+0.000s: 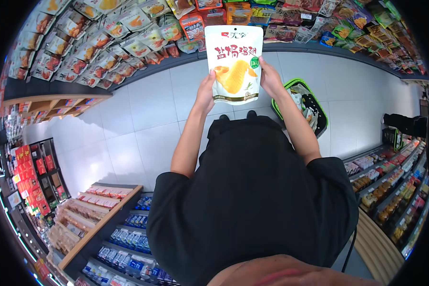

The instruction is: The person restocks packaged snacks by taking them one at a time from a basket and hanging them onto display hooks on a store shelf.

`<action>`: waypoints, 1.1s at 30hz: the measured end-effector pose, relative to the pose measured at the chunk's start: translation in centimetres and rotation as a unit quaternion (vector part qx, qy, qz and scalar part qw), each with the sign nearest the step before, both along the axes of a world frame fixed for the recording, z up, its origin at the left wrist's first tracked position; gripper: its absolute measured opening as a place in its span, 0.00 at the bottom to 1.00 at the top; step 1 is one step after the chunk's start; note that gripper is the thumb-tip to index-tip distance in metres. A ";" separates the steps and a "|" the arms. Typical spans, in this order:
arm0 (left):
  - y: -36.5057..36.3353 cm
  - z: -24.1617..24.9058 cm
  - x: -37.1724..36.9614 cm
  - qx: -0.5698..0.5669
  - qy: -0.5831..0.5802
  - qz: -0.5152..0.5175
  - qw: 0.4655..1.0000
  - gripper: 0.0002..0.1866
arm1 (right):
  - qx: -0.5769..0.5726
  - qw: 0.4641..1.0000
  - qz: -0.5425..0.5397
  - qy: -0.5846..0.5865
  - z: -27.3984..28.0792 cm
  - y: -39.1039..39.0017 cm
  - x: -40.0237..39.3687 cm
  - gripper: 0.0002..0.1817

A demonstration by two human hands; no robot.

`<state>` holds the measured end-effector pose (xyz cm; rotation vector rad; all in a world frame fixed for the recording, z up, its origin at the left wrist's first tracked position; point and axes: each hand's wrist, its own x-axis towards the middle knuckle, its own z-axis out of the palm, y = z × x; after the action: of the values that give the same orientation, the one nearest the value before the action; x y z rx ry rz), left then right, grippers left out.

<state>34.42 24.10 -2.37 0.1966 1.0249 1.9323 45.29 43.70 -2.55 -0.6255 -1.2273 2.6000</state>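
While the left hand (206,93) and right hand (270,80) are pinching a white pouch (234,64) by its side edges, a green-rimmed basket (321,109) is standing right of it.

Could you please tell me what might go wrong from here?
The flat white printed pouch might slip, as the left hand and right hand hold only its side edges. The green-rimmed black basket stands on the pale tiled floor near the dark shoes, so a step rightward could knock it.

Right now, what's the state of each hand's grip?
Left hand: closed, holding the white pouch by its left edge.
Right hand: closed, holding the white pouch by its right edge.
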 end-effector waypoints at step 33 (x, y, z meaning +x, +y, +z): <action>6.2 1.9 1.5 -0.111 0.177 -0.152 0.966 0.25 | 0.324 0.934 0.145 -0.047 -0.5 5.7 4.8 0.19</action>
<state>35.93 30.32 -0.46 0.5533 1.3489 1.5209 50.08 49.43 -3.03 -0.4540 -2.2036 2.1518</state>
